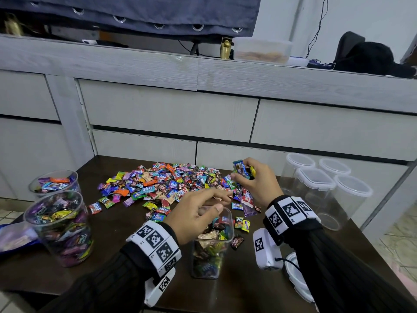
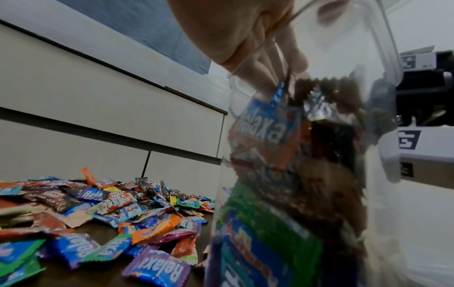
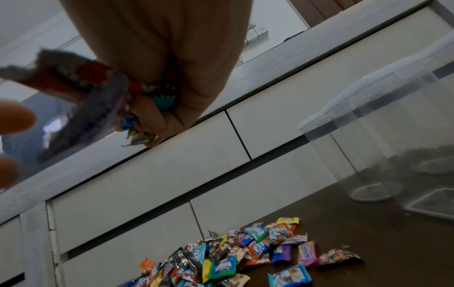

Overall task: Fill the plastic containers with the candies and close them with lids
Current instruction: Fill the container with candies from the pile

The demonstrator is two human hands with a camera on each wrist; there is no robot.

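A big pile of wrapped candies [image 1: 167, 184] covers the middle of the dark table [image 1: 117, 274]. In front of it stands a clear square container [image 1: 212, 249], partly filled. My left hand [image 1: 222, 202] hovers over its mouth with loosely bent fingers; in the left wrist view the fingers [image 2: 290, 56] point down into the container [image 2: 343, 174], just above the candies inside. My right hand [image 1: 244, 175] is raised over the pile's right end and grips a bunch of candies [image 1: 241, 168]; the right wrist view shows these wrappers [image 3: 86, 91] sticking out of the hand [image 3: 157, 108].
Two round containers full of candies [image 1: 61, 227] [image 1: 54, 184] stand at the left edge. Several empty lidded containers [image 1: 316, 184] stand at the right. A loose lid [image 1: 295, 274] lies under my right forearm. Grey drawers [image 1: 169, 114] rise behind the table.
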